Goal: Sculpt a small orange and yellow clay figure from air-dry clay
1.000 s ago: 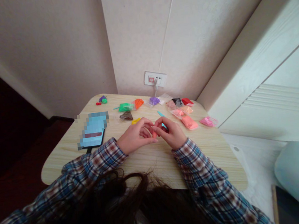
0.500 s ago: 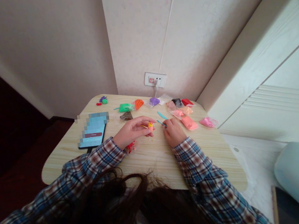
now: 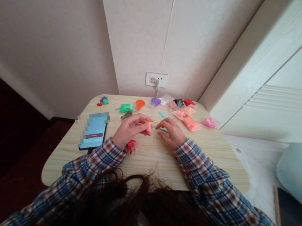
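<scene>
My left hand (image 3: 131, 130) is closed, pinching a small peach and yellow clay piece (image 3: 148, 123) above the wooden table (image 3: 157, 163). My right hand (image 3: 171, 131) is closed around a thin teal modelling tool (image 3: 160, 128), whose tip points left toward the clay piece. A red clay packet (image 3: 131, 146) lies on the table just under my left wrist. My plaid sleeves and dark hair fill the bottom of the view.
Several clay packets lie along the table's far edge: green (image 3: 126, 108), orange (image 3: 139, 104), purple (image 3: 155, 101), red (image 3: 188, 102), peach (image 3: 191, 123) and pink (image 3: 210, 122). A phone (image 3: 94, 131) lies at the left. A wall socket (image 3: 157, 79) is behind; white furniture (image 3: 274, 87) stands right.
My hands parted from being joined together. The left kept the clay piece, the right took up the teal tool and brought its tip toward the clay. The red packet came into view.
</scene>
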A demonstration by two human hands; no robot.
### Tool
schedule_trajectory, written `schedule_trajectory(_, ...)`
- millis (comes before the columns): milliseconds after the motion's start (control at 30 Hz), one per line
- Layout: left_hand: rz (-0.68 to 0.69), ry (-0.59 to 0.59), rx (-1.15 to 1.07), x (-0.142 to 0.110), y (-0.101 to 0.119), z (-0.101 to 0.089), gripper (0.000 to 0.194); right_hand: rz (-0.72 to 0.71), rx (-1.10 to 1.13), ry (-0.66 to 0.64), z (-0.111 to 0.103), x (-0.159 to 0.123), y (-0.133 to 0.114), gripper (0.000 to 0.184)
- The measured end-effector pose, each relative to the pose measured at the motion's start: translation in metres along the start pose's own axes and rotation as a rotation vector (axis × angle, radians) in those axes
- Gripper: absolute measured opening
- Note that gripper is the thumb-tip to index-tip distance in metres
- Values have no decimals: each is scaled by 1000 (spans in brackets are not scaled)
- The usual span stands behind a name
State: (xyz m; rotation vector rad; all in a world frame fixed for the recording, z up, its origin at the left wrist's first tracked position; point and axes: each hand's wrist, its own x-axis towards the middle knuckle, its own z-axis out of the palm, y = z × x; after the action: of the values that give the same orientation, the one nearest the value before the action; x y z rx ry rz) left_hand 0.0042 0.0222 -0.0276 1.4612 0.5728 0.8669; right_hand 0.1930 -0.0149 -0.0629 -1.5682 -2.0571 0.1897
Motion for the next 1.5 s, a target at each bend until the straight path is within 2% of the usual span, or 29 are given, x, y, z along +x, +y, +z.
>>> schedule_trajectory(233, -7, 22, 33, 0, 1, 0, 28, 14, -74, -103, 3, -1, -12, 14)
schedule_trajectory(600, 2, -9, 19, 1, -1, -3, 34, -33, -135, -73, 10, 0, -13, 7)
schedule_trajectory(700, 7, -24, 16, 2, -3, -4, 36, -43, -96, 0, 5, 0, -12, 5)
schedule_trajectory(833, -26, -69, 45, 2, -3, -5, 39, -73, 67, 286, -8, 0, -14, 5)
schedule_trajectory(933, -41, -79, 78, 1, -3, -3, 39, -151, 201, 414, -16, -1, -19, 5)
schedule_trajectory(1233, -4, -77, 170, -1, -2, 4, 36, -265, 261, 430, -16, -5, -31, 4)
schedule_trajectory(1500, 31, -108, 150, -3, -2, 5, 36, -271, 276, 398, -16, -5, -32, 4)
